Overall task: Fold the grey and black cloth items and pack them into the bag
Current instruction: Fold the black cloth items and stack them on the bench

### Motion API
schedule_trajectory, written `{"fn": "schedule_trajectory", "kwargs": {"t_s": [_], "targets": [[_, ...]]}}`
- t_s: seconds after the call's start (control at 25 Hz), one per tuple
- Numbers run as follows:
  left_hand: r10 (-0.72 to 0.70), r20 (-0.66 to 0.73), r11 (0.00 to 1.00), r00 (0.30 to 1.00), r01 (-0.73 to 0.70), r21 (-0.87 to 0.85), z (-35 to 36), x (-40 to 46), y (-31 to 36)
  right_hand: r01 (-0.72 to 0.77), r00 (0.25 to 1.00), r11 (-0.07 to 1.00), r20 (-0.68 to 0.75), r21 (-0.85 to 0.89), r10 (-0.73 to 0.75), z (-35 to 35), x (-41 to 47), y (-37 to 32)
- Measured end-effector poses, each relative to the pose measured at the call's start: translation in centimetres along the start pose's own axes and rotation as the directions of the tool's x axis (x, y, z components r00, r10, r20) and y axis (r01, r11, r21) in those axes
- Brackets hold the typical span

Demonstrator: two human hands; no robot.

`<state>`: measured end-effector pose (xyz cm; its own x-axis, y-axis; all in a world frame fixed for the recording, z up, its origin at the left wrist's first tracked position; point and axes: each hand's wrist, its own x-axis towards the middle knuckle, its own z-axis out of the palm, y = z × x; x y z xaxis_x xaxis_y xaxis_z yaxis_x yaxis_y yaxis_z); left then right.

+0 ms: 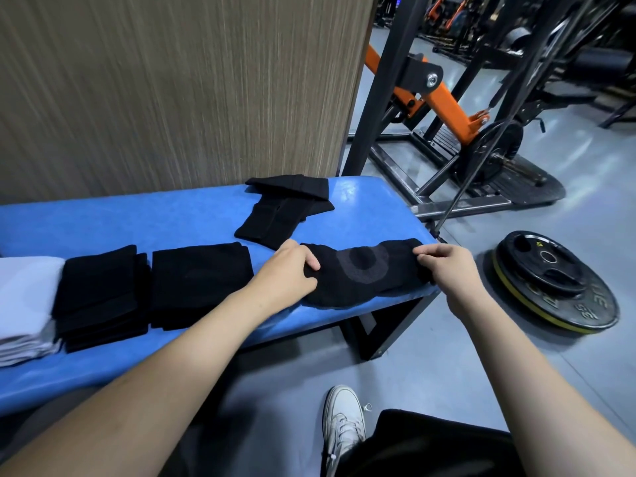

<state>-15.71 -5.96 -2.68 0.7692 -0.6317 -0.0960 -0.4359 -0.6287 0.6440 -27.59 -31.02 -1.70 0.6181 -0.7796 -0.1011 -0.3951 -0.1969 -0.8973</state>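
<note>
A black cloth sleeve with a grey ring pattern [364,270] lies flat across the right end of the blue bench [137,222]. My left hand [290,270] pinches its left end, and my right hand [447,265] pinches its right end at the bench's edge. Two folded black cloth stacks [99,294] [201,282] sit side by side to the left. Another black cloth item [285,210] lies spread at the back of the bench. No bag is in view.
Folded white and grey cloth [24,304] lies at the bench's far left. A wood-grain wall [172,80] stands behind. On the floor to the right lie a black weight plate [554,280] and an orange-and-black gym machine [447,108]. My white shoe [344,425] is below.
</note>
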Motion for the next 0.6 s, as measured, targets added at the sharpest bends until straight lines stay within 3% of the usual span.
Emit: {"fn": "schedule_trajectory", "kwargs": {"t_s": [0.16,0.36,0.6], "targets": [[-0.019,0.061,0.996,0.998,0.024,-0.087,-0.1,0.2,0.2,0.187,0.98,0.981,-0.052,-0.048,-0.19,0.3,-0.6,-1.2],[-0.059,0.043,0.976,0.997,0.067,-0.207,0.1,0.4,0.1,0.549,0.836,0.827,0.081,-0.116,-0.543,3.3,-3.9,-4.0],[-0.09,-0.004,0.931,0.996,0.083,-0.356,0.2,0.8,-0.1,0.686,0.702,0.718,0.37,-0.12,-0.609,8.5,-6.4,-3.7]]}}
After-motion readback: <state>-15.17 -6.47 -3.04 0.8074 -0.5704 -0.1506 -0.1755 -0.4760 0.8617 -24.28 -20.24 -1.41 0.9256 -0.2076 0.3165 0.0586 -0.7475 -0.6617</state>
